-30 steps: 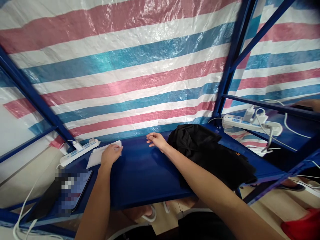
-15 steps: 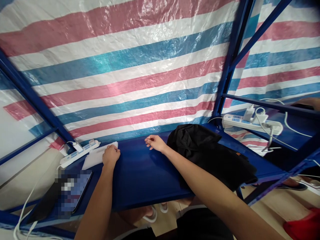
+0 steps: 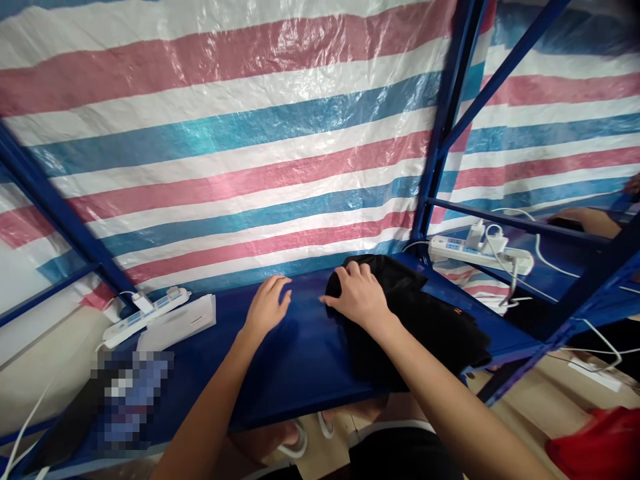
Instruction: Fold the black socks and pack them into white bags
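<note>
Nearest, two bare forearms reach forward from the bottom edge over a blue table (image 3: 280,360). Below its front lip a pair of white sandals (image 3: 300,437) shows on the pale floor, and a red object (image 3: 600,447) sits at the lower right corner. At the front left of the table lies a dark flat device (image 3: 125,400), its screen blurred out.

Mid-table, the left hand (image 3: 267,308) lies palm down on the bare blue surface, fingers spread and relaxed, holding nothing. Just beside it, to the right, the right hand (image 3: 357,297) rests on the left edge of a crumpled black cloth (image 3: 425,327), its fingers curled into the fabric and gripping it. The cloth is heaped over the right half of the table and reaches back to the rear edge.

Farther left, a flat white packet (image 3: 177,321) lies near the back, with a white power strip (image 3: 145,310) just behind it.

Behind everything hangs a tarp (image 3: 240,153) striped pink, white and blue, framed by blue metal posts. Beyond the right post, a second power strip (image 3: 475,250) with chargers sits on a neighbouring surface, and another person's arm (image 3: 585,220) shows at the far right.
</note>
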Demonstrator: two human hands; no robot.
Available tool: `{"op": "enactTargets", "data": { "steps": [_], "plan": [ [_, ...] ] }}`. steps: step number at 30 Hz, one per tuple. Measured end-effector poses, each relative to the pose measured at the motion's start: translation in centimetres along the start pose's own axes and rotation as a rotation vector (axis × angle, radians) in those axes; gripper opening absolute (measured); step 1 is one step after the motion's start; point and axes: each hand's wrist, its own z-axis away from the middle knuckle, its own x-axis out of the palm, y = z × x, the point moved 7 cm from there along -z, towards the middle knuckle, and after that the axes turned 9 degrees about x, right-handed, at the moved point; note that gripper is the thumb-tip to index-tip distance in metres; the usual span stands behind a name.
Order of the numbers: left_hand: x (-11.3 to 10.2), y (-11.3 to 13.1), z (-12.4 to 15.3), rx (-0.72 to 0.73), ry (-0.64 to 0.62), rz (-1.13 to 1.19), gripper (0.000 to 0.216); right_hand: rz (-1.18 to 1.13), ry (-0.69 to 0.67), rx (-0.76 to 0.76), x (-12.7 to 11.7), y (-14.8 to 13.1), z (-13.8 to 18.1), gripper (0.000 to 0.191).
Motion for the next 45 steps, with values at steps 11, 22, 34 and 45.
{"op": "enactTargets", "data": {
  "steps": [11,22,34,45],
  "plan": [
    [5.5,10.4,-9.8,0.403,-0.177,0.276,0.087,-0.275,-0.001,0.011,-1.6,6.3,1.1,0.055],
    [-6.0,1.9,2.4,0.009,-0.001,-0.137,0.023,-0.411,-0.340,-0.591,-1.8,-8.7,3.4,0.073],
    [-11.2,8.6,23.3,-0.100,-0.206,-0.206,0.085,-0.189,-0.609,-0.748,3.9,-5.2,19.4,0.066],
    [-14.9,2.6,16.7,-0.467,-0.105,0.038,0.023,-0.666,-0.862,-0.255,1.0,-3.1,7.7,0.035]
  ]
}}
